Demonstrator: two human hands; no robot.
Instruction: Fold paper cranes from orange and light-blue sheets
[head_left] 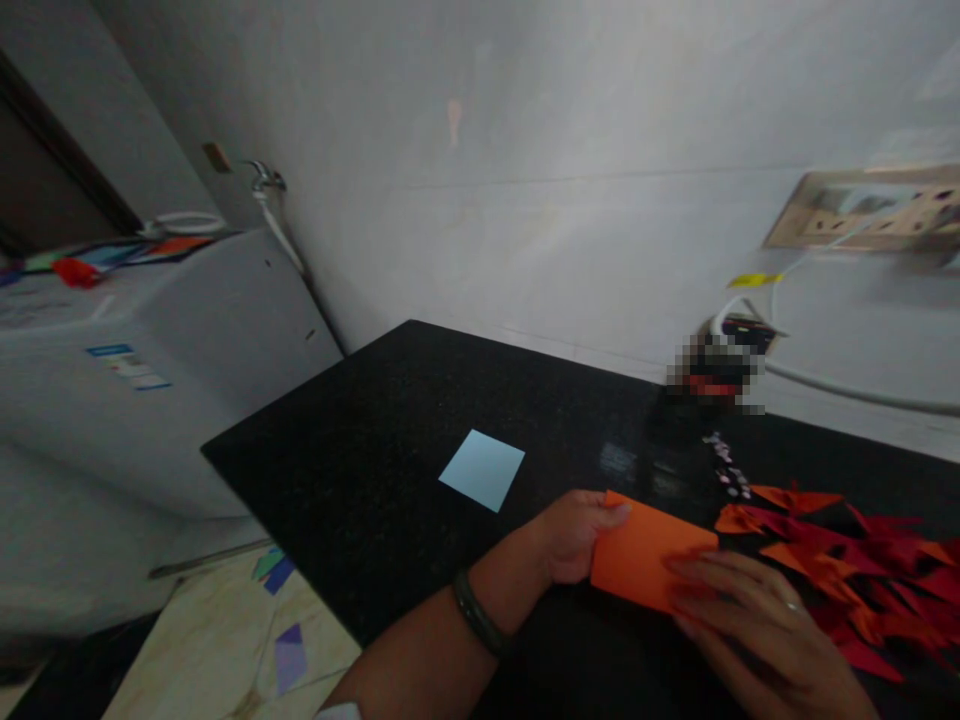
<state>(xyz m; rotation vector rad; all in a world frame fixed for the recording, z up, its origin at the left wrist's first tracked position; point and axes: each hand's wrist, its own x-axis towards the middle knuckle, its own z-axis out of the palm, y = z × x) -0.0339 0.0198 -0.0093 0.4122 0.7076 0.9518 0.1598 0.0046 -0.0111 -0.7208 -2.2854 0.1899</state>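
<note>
A plain orange sheet of paper (645, 560) is held over the near part of the dark counter. My left hand (581, 535) is closed on its left edge, the thumb lying on top near the corner. Across the sheet's right part stretch the fingers of my right hand (757, 610); they are blurred at the tips, look fairly straight and touch or nearly touch the paper. To the left, a pale blue square of paper (482, 470) lies flat. Beside my right hand is a pile of folded red and orange paper pieces (862, 570).
The black speckled counter (337, 430) ends at a left edge, with a white appliance (217, 310) beyond it carrying coloured papers. Paper scraps (290, 658) lie on the floor. Against the wall stand a pixelated object (720, 365) and cables below a socket panel (862, 210).
</note>
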